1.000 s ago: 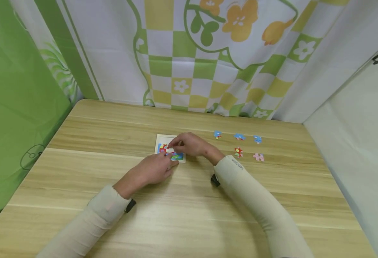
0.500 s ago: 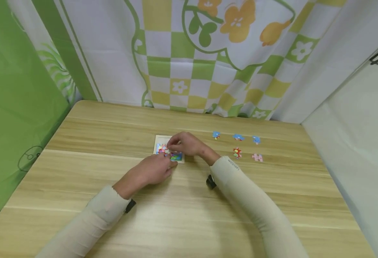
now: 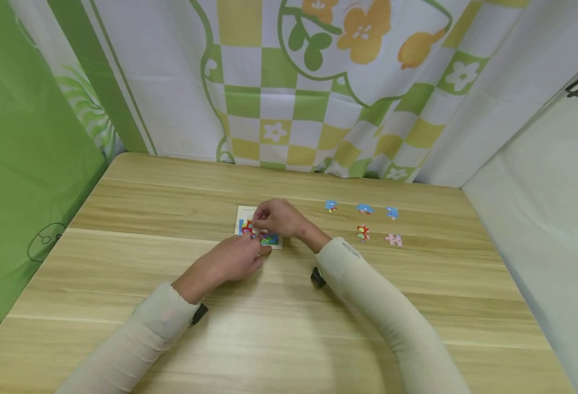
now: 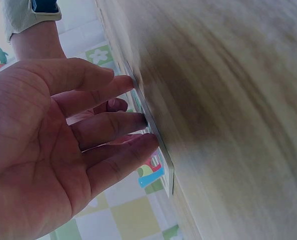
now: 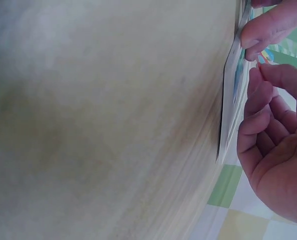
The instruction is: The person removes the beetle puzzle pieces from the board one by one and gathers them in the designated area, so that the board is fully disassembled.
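Right hand (image 3: pixel 280 218) pinches a small reddish piece (image 5: pixel 259 65) over the puzzle tray (image 3: pixel 246 210) on the surface (image 3: pixel 269 328), while the left hand (image 3: pixel 233 257), fingers extended, touches the tray's near side.

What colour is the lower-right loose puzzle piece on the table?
The puzzle piece is mostly pink; the head view shows it best.

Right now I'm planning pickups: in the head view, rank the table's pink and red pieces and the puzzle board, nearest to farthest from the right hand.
1. Puzzle board, partly covered by the right hand.
2. Red piece, to the right.
3. Pink piece, farther right.
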Motion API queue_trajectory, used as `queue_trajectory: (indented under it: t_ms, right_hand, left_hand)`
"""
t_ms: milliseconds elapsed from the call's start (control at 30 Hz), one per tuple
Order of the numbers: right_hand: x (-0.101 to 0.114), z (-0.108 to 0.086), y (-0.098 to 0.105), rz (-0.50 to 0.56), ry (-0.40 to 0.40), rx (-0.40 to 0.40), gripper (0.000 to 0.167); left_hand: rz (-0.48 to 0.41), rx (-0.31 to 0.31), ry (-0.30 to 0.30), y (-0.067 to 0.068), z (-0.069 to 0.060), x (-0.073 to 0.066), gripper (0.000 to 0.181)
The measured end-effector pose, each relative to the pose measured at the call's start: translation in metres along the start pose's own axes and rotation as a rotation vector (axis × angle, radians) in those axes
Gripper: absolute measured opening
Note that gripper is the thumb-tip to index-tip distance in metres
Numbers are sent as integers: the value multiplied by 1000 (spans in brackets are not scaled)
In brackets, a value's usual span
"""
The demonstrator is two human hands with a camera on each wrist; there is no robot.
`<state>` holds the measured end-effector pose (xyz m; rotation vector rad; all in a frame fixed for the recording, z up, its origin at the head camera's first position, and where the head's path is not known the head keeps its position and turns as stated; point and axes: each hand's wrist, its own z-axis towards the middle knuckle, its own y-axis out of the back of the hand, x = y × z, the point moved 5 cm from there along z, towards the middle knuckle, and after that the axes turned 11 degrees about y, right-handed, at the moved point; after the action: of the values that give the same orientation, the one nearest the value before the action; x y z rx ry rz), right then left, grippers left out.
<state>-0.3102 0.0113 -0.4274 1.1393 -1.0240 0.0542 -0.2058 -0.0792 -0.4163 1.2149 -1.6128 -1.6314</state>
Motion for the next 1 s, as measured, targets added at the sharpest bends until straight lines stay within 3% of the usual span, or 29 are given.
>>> queue_trajectory:
  t_ms: [200,567,833,1000]
  right_hand:
    - [-2,-2,1,4,-10,-28,8]
    - [-6,-13,21,-103,29,-85,8]
    - [-19,-43,48,-122,-31,-151,10]
    - [-29,-66,63,-118,-23,-170,9]
  left_hand:
    - [-6,11,-5,-3,2,1,28]
    - [-18,72,78,-2,2,2,35]
    - [-18,77,71,-3,2,3,36]
    - [-12,54,53,-1,1,2,35]
